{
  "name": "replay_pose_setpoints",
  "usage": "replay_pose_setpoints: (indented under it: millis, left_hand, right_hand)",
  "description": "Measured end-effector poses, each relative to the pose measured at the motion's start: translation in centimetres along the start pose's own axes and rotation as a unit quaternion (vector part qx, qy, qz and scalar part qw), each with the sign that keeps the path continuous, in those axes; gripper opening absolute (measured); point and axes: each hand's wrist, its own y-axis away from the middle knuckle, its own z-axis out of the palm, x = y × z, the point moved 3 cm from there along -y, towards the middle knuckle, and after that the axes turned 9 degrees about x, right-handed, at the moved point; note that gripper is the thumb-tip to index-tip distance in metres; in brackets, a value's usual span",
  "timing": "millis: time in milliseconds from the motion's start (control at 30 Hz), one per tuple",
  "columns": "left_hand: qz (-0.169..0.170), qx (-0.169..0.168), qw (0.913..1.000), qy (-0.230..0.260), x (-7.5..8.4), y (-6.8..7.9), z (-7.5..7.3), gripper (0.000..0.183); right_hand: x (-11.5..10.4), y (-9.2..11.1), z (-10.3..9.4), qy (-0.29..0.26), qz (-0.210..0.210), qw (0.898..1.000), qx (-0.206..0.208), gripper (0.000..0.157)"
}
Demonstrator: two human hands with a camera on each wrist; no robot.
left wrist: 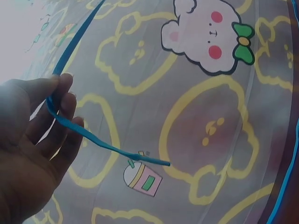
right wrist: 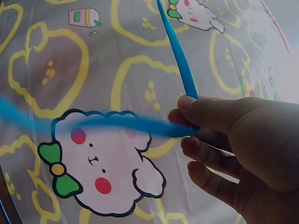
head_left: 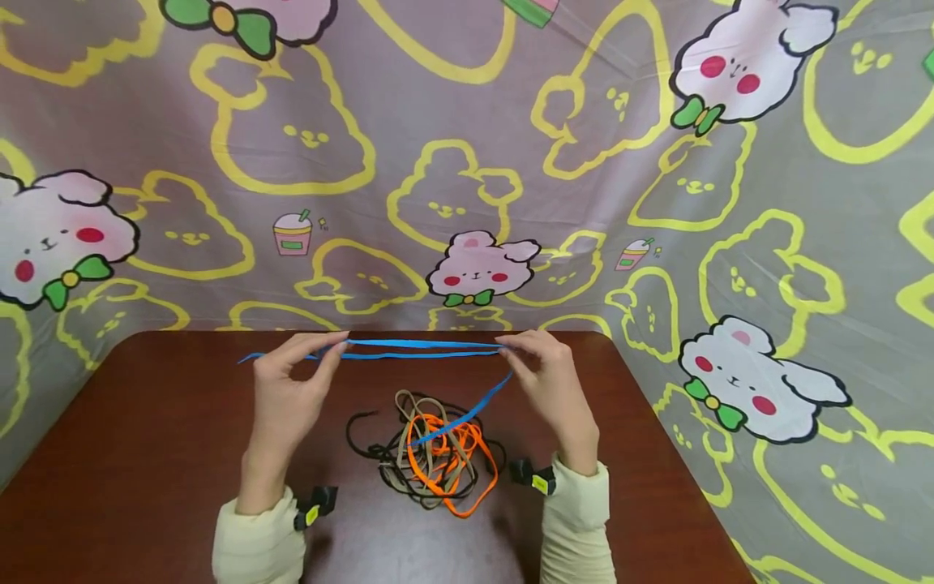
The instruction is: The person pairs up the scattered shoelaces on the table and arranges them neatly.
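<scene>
A flat blue shoelace (head_left: 423,344) stretches nearly level between two raised hands. My left hand (head_left: 286,393) pinches it between thumb and fingertips. In the left wrist view, a short tail with a tipped end (left wrist: 159,162) hangs past the left fingers. At the other side, my right hand (head_left: 558,389) pinches the lace, its other fingers loosely bent. A second blue strand (head_left: 423,355) runs just below the first. From the right hand a blue length (head_left: 474,411) drops onto a tangled pile with an orange lace (head_left: 487,487), a tan lace (head_left: 401,470) and a black lace (head_left: 357,438).
The brown table (head_left: 146,454) carries the pile near its middle. Behind it and at the sides hangs a patterned cloth (head_left: 467,219) with cartoon animals. Small black wrist devices (head_left: 315,509) sit at both cuffs.
</scene>
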Motion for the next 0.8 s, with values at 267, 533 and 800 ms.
replay_pose_setpoints:
  millis: [267, 533, 800]
  left_hand:
    - [-0.007, 0.018, 0.9992, -0.035, -0.5, -0.7, -1.5, 0.021]
    - [0.026, 0.004, 0.9964, -0.080, -1.1, -1.7, -2.9, 0.024]
    - [0.027, 0.011, 0.9941, -0.105, -1.5, -2.3, -3.9, 0.023]
  right_hand:
    - [0.9, -0.4, -0.9, 0.002, -0.004, 1.000, 0.021, 0.019]
    - [1.8, -1.0, -2.0, 0.024, 0.002, 1.000, 0.014, 0.019]
    - [3.0, -0.9, -3.1, 0.046, 0.010, 0.999, 0.013, 0.019]
